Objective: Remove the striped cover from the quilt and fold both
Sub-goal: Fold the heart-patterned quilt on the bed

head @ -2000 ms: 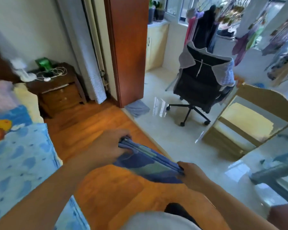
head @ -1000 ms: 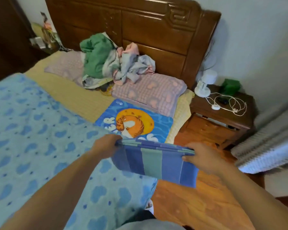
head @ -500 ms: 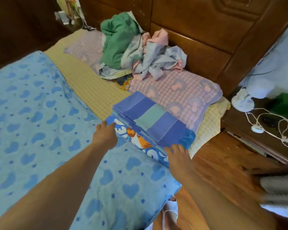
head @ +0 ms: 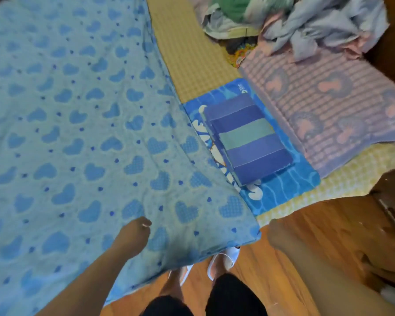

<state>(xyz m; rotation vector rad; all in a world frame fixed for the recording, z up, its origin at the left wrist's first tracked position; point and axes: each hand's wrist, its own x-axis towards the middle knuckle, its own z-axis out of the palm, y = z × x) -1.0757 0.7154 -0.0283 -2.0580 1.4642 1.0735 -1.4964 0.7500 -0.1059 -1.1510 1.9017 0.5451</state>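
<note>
The striped cover [head: 246, 139] lies folded into a flat, neat rectangle up and ahead of both hands, well apart from each. Its long axis runs on a diagonal, from the far end nearer the left hand's side down to the near end on the right hand's side, and its stripes cross that axis. The bands read dark blue, blue, a pale teal one in the middle, then blue and dark blue again; the cloth looks thin and smooth, with stacked layers showing along its near-left edge. It rests on a bright blue towel [head: 290, 176] with a white cartoon print, just beside a pink-and-lilac patterned pillow [head: 342, 106].

The quilt [head: 73, 124] spreads wide under and ahead of the left hand [head: 132, 236], pale blue with darker blue hearts and small dots, soft and puffy with a stitched texture. Its near corner hangs off the bed between the two hands.

The left hand lies over the quilt's near edge, fingers bent down; whether it grips the fabric I cannot tell. The right hand [head: 281, 236] hangs over the wooden floor [head: 324, 226] just beside the quilt corner, blurred, holding nothing, fingers seemingly loosely curled.
</note>
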